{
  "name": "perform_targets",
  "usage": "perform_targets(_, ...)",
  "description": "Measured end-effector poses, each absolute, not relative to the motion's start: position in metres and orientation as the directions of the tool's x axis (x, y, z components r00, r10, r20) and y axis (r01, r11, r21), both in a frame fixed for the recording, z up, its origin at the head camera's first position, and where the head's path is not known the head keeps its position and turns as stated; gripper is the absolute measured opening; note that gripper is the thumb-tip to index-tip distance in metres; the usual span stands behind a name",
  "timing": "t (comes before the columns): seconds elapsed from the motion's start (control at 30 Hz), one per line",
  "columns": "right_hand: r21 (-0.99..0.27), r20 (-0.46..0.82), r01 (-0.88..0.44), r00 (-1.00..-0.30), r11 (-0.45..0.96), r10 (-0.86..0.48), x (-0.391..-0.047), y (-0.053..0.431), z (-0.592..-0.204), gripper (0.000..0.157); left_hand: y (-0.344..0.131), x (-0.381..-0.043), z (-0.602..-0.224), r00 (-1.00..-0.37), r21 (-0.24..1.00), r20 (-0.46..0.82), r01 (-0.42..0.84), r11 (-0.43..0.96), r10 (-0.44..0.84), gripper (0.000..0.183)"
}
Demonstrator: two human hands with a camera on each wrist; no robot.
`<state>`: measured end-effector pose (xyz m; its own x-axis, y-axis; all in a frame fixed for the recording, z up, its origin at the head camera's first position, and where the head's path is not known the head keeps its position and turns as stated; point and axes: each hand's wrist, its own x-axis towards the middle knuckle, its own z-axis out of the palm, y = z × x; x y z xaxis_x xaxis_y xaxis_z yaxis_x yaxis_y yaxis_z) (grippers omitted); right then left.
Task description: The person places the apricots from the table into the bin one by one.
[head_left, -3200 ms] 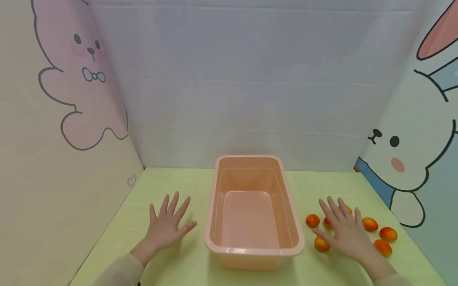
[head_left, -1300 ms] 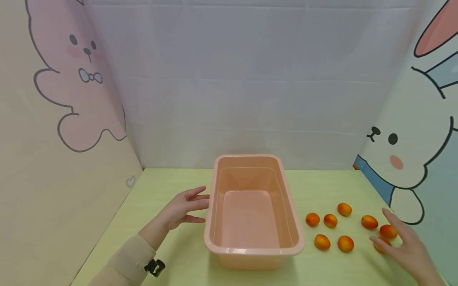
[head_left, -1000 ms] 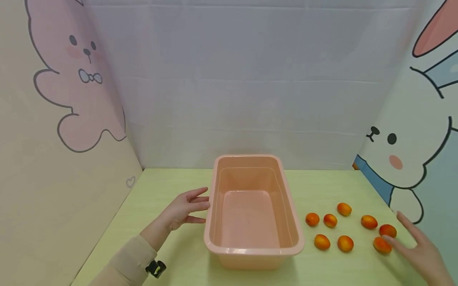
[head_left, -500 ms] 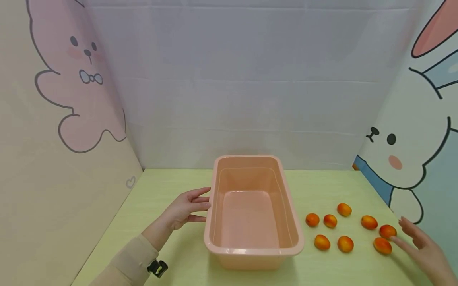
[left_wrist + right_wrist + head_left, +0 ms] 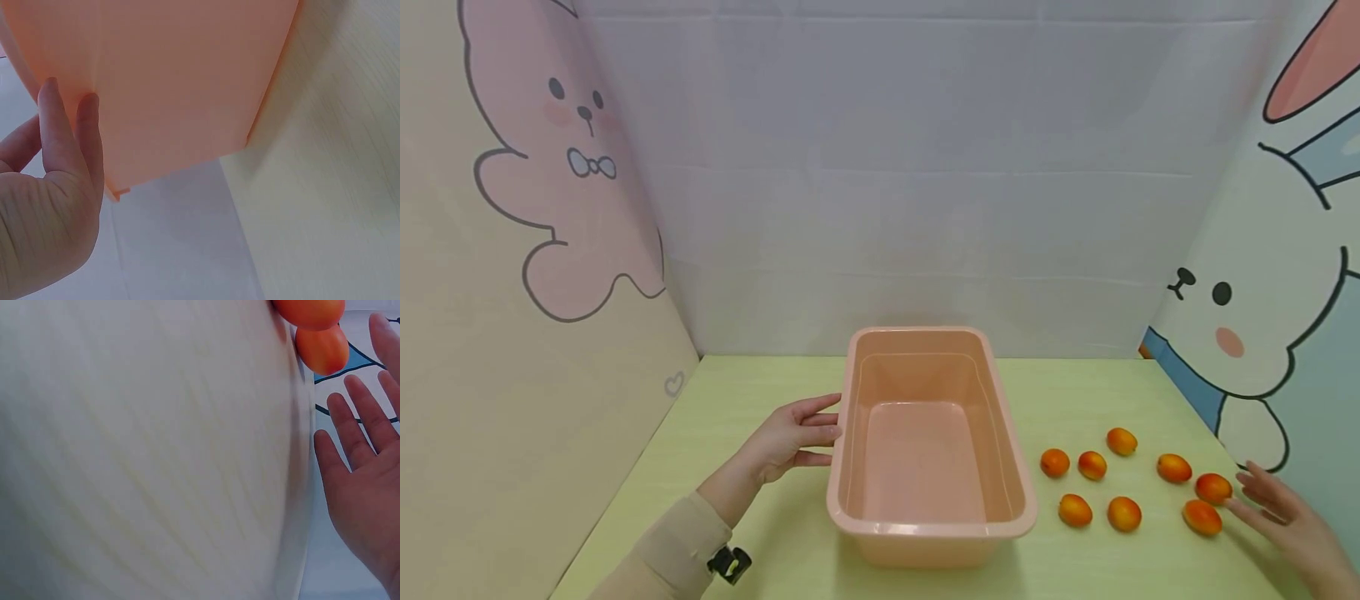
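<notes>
A deep, peach-pink plastic basin (image 5: 925,528) stands in the middle of the table with nothing in it. My left hand (image 5: 782,437) is at its left side, fingers extended. In the left wrist view the fingertips (image 5: 88,103) lie against the outer wall of the basin (image 5: 181,94), close under the rim. At the far right my right hand (image 5: 1285,521) hovers with spread fingers and holds nothing. Its thumb is right beside two orange-red oval fruits (image 5: 1202,517), which also show in the right wrist view as round fruits (image 5: 322,349).
Several more small fruits (image 5: 1123,513) lie scattered between the basin and my right hand on the pale green table (image 5: 760,542). A white cloth wall (image 5: 925,192) closes off the back, with cartoon-printed side walls (image 5: 1262,350) left and right.
My left hand has moved right, from over the table to the basin's wall. My right hand has shifted from above the fruits to their right side. Basin and fruits stay put.
</notes>
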<state>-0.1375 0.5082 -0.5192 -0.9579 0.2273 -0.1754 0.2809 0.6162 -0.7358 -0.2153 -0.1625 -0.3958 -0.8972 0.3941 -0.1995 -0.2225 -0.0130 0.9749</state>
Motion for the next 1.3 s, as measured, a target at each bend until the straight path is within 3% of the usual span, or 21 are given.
perform_targets(0.3, -0.712, -0.105, 0.235, -0.968, 0.662, 0.230, -0.139, 0.512, -0.528, 0.092, -0.162, -0.214, -0.393, -0.899, 0.975, -0.198, -0.223, -0.019, 0.391, 0.065)
perform_targets(0.53, -0.733, -0.198, 0.303, -0.951, 0.609, 0.236, -0.146, 0.513, -0.534, 0.097, -0.162, -0.214, -0.398, -0.901, 0.973, -0.201, -0.229, -0.029, 0.386, 0.064)
perform_targets(1.3, -0.722, -0.267, 0.361, -0.932, 0.590, 0.243, -0.150, 0.507, -0.536, 0.101, -0.162, -0.215, -0.396, -0.906, 0.976, -0.196, -0.218, -0.017, 0.375, 0.064)
